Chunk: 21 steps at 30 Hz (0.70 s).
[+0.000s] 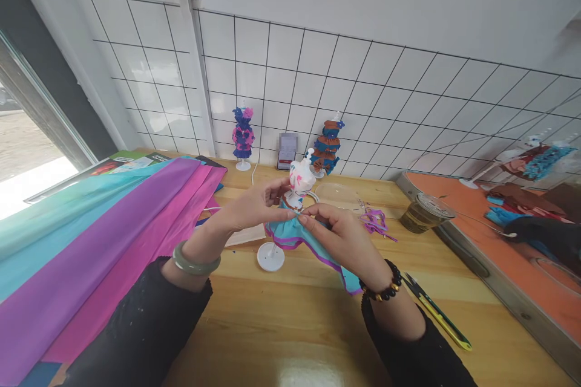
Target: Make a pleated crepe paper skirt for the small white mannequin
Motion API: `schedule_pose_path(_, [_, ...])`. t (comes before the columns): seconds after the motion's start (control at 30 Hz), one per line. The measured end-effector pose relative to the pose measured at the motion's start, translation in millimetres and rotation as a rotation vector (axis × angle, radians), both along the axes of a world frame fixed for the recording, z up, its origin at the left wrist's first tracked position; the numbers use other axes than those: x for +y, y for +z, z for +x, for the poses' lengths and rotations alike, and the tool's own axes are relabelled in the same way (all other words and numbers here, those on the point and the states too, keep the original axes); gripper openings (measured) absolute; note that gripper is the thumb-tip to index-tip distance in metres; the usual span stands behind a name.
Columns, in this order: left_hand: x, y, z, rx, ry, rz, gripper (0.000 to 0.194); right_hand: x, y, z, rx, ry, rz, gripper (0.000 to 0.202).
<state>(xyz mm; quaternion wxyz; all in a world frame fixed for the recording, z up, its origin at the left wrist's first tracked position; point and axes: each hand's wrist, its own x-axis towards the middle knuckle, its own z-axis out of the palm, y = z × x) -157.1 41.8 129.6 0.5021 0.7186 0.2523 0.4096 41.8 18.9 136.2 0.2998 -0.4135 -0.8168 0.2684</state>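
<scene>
My left hand [255, 204] grips the waist of a small white mannequin doll [300, 178] that stands on a thin rod with a round white base [270, 256]. My right hand [341, 236] pinches a teal paper skirt with a purple hem [295, 233] against the doll's waist. The skirt drapes down under my right wrist. I wear a green bangle on the left wrist and dark beads on the right.
Teal, purple and pink paper sheets [104, 236] cover the left of the wooden table [290, 320]. Two dressed dolls [243, 133] [327, 146] stand at the tiled wall. A yellow-black utility knife [436, 312], purple scraps [376, 221], a lidded cup [425, 213] and a mirror [512, 254] lie right.
</scene>
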Motion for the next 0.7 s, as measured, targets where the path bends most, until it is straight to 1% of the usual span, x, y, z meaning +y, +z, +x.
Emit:
schedule_pose_path(0.17, [0.6, -1.7, 0.6, -0.006, 0.011, -0.030, 0.054, -1.0, 1.6, -1.1, -0.012, 0.017, 0.002, 0.030])
schedule_pose_path(0.37, [0.1, -0.6, 2.4, -0.019, 0.031, -0.048, 0.052, -1.4, 0.9, -0.4, -0.045, -0.001, -0.019, 0.031])
schedule_pose_path(0.43, [-0.6, 0.0, 3.3, -0.025, 0.019, -0.050, 0.052, -0.2, -0.3, -0.4, -0.051, -0.006, -0.022, 0.030])
schedule_pose_path(0.57, [-1.4, -0.3, 3.9, -0.032, 0.003, -0.048, 0.053, 2.5, -2.4, -0.7, -0.061, -0.015, -0.014, 0.031])
schedule_pose_path(0.7, [0.4, -4.1, 1.8, 0.008, 0.041, -0.085, 0.058, 1.8, -0.5, -0.9, -0.058, -0.016, 0.001, 0.031])
